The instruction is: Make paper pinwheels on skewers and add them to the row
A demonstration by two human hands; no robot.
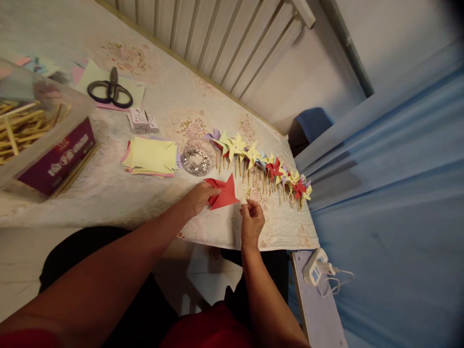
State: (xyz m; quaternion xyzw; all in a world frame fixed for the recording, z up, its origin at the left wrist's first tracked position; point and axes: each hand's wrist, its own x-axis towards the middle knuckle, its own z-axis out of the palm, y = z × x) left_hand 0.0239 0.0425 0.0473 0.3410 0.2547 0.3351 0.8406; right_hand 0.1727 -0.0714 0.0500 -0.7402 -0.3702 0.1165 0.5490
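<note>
Red paper makes one pinwheel (226, 195), pinched in the left hand (199, 199) over the flowered cloth's (217, 233) near side; the right hand (253, 221) curls just right, its grip unclear. Beyond: one clear dish (183, 160), one pair of scissors (113, 91), one slatted panel (203, 36).

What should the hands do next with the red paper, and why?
I'd probably have the right hand fold one right-hand tip of the red paper toward its middle. The left hand pinches the paper's left side, while tips stick out on the right, close to the right hand's fingertips. The pinwheels beyond have blades meeting at the middle.
</note>
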